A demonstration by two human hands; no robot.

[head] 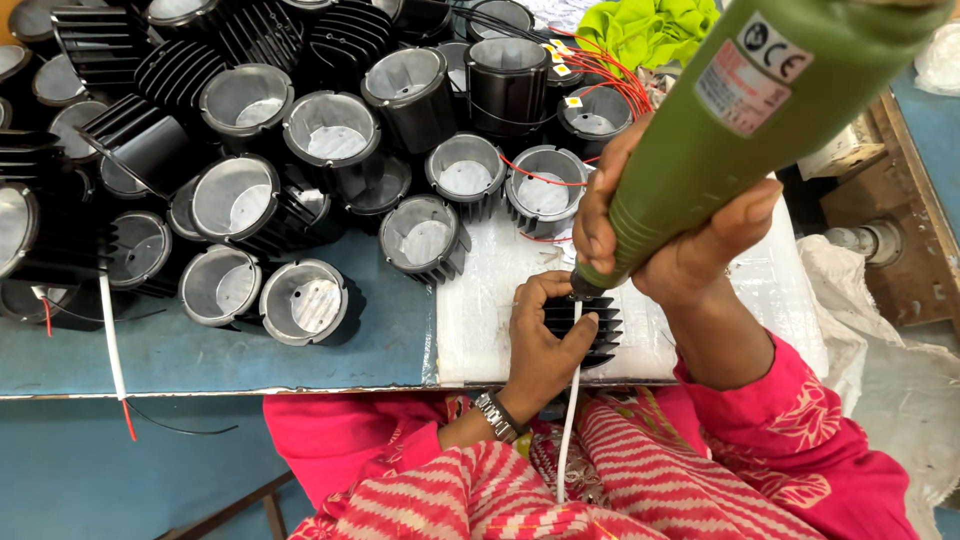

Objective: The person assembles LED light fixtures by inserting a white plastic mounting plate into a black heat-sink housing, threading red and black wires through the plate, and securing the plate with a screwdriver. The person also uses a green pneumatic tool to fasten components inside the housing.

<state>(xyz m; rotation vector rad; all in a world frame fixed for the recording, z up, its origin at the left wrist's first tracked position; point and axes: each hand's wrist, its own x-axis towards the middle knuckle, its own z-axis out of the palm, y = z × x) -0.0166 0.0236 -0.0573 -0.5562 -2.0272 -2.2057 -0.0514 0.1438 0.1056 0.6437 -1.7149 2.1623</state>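
My right hand (665,235) grips a green electric screwdriver (740,110), held tilted with its tip pointing down at a black finned heat-sink housing (598,330). My left hand (545,340), with a metal wristwatch on the wrist, is wrapped around that housing and holds it on a white foam sheet (480,310) at the table's front edge. A white cable (568,430) runs from the housing down over my lap.
Many black finned lamp housings (330,140) with silver insides crowd the blue table (200,350) to the left and behind. Red wires (610,80) trail among them. A green cloth (645,30) lies at the back. A wooden bench part (900,200) stands at right.
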